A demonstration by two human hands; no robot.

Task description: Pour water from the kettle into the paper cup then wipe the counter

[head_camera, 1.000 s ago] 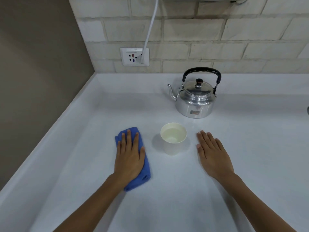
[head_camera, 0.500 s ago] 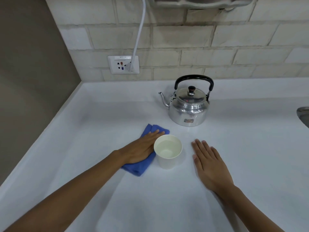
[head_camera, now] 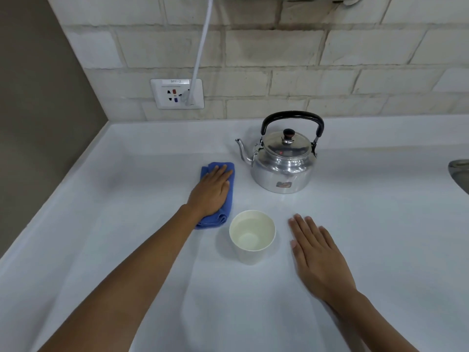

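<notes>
A shiny metal kettle (head_camera: pixel 283 165) with a black handle stands upright on the white counter (head_camera: pixel 127 189), its spout pointing left. In front of it a white paper cup (head_camera: pixel 252 236) holds water. My left hand (head_camera: pixel 212 193) presses flat on a folded blue cloth (head_camera: pixel 223 214), which lies left of the kettle and behind the cup's left side. My right hand (head_camera: pixel 318 252) rests palm down on the counter to the right of the cup, fingers spread, holding nothing.
A brick wall runs along the back with a socket plate (head_camera: pixel 177 94) and a white cable (head_camera: pixel 200 49) plugged in. A brown wall closes the left side. A metal sink edge (head_camera: pixel 459 174) shows at the far right.
My left hand has slid the blue cloth from the cup's left side away from me, up to beside the kettle's spout. The right hand, cup and kettle stay put.
</notes>
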